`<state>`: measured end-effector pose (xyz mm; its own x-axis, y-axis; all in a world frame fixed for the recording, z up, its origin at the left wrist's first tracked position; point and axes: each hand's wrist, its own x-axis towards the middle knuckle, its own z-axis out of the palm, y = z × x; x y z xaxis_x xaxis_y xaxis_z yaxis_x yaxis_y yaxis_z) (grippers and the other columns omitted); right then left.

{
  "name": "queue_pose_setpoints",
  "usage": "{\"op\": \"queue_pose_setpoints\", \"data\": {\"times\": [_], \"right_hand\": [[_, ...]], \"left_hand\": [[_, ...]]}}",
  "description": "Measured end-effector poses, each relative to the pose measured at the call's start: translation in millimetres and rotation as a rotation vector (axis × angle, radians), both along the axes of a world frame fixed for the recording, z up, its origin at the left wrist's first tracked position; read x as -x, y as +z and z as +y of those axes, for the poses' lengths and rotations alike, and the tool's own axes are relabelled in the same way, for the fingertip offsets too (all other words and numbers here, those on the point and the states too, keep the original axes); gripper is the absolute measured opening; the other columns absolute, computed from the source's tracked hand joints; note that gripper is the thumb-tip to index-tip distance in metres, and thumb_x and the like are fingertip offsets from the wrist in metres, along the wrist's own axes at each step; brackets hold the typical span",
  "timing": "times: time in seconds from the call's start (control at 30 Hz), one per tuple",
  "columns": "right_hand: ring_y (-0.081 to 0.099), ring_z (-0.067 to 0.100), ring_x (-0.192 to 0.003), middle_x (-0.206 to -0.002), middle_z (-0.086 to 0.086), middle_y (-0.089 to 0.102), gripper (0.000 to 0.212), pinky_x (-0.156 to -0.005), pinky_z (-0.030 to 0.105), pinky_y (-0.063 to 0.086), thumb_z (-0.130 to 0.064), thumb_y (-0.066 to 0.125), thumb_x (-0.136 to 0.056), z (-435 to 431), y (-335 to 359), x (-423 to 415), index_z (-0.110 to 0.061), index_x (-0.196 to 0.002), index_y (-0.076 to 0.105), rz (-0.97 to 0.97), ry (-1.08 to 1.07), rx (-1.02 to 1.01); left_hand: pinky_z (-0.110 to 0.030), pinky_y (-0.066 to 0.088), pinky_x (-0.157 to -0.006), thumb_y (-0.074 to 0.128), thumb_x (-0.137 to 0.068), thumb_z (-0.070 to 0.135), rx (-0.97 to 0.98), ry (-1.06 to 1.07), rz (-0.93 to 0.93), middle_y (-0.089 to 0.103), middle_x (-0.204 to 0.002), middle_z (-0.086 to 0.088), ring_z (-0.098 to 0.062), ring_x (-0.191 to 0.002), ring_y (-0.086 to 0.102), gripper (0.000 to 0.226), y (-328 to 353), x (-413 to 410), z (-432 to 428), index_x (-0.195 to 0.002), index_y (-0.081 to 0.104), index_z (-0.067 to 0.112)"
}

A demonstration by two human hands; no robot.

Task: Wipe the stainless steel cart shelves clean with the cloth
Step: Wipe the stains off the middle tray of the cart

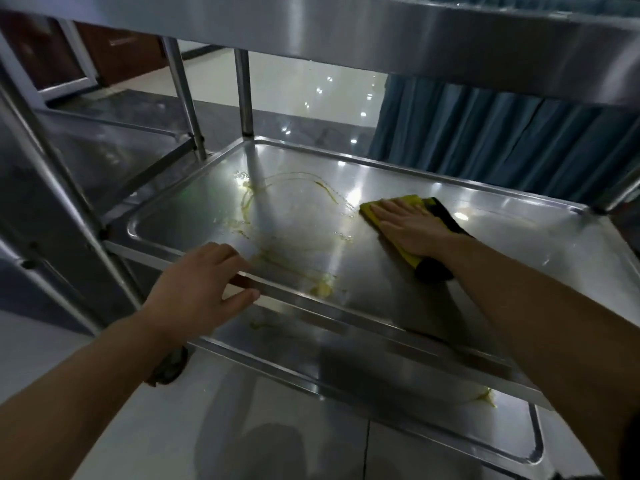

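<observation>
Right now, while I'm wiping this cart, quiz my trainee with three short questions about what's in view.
1. True or false: the right hand presses flat on the yellow and black cloth.
2. The left hand grips: A) the front rim of the middle stainless steel shelf, B) a spray bottle, C) the cloth?
3. Fill in: the yellowish smears lie to the cloth's ____ in the view.
Key: 1 true; 2 A; 3 left.
</observation>
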<state>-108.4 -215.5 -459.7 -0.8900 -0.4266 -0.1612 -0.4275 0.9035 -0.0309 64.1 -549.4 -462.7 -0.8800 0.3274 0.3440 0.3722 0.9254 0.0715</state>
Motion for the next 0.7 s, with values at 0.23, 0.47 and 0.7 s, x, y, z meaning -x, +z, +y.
{"op": "queue_pose_setpoints", "data": {"times": [0.23,0.47,0.7], "right_hand": [[-0.008,0.012,-0.147,-0.160,-0.008,-0.008,0.050,-0.118,0.039,-0.006,-0.042,0.013,-0.104,-20.5,-2.3,-17.6,-0.037,-0.150,-0.005,0.006,-0.082,0.003],[-0.014,0.004,-0.145,-0.154,-0.022,-0.012,0.053,-0.115,0.027,-0.015,-0.067,-0.008,-0.088,-55.6,-10.5,-127.3,-0.052,-0.139,-0.011,-0.028,0.303,0.115],[-0.011,0.006,-0.146,-0.158,-0.018,-0.003,0.049,-0.118,0.034,-0.010,-0.061,0.001,-0.095,-78.2,-12.4,-112.3,-0.051,-0.143,-0.003,-0.053,0.328,0.169]], "left_hand": [[-0.031,0.048,-0.067,0.049,-0.076,0.058,-0.020,-0.071,0.109,0.063,-0.087,0.000,-0.017,-0.078,0.057,0.051,-10.3,12.1,-34.7,-0.094,0.069,0.015],[-0.026,0.036,-0.067,0.052,-0.076,0.062,-0.138,-0.103,0.214,0.062,-0.077,-0.001,-0.021,-0.072,0.056,0.054,-31.8,21.0,-49.2,-0.080,0.071,0.011],[-0.034,0.039,-0.066,0.059,-0.075,0.053,-0.264,-0.053,0.278,0.061,-0.073,-0.003,-0.024,-0.067,0.053,0.046,-49.2,18.5,-47.2,-0.079,0.072,0.010]]}}
